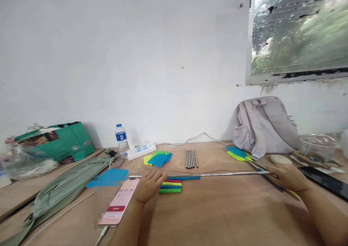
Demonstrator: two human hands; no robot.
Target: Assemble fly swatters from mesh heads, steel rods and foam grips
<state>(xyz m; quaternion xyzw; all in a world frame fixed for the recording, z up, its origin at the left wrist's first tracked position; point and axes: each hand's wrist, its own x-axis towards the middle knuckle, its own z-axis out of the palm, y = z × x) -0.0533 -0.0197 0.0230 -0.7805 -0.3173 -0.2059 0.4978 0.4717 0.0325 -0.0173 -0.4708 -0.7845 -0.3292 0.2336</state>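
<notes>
A long thin metal rod (217,174) stretches level across the table between my two hands. My left hand (150,182) is closed around it near its left end, palm down. At the right end, the fingers of my right hand (285,177) pinch the rod. Beyond my left hand lies a flat blue plastic piece (111,177), in line with the rod; whether they are joined I cannot tell. Just right of my left hand, a stack of coloured tubes (170,190) in red, yellow, blue and green lies under the rod. A blue tube (191,178) lies behind them.
Several short metal rods (191,159) lie in a row, with flat coloured pieces (159,159) left of them and more (237,152) near a backpack (266,126). A phone (119,202), power strip (141,151), bottle (121,137), green strap bag (67,184) and black phone (324,180) surround the workspace.
</notes>
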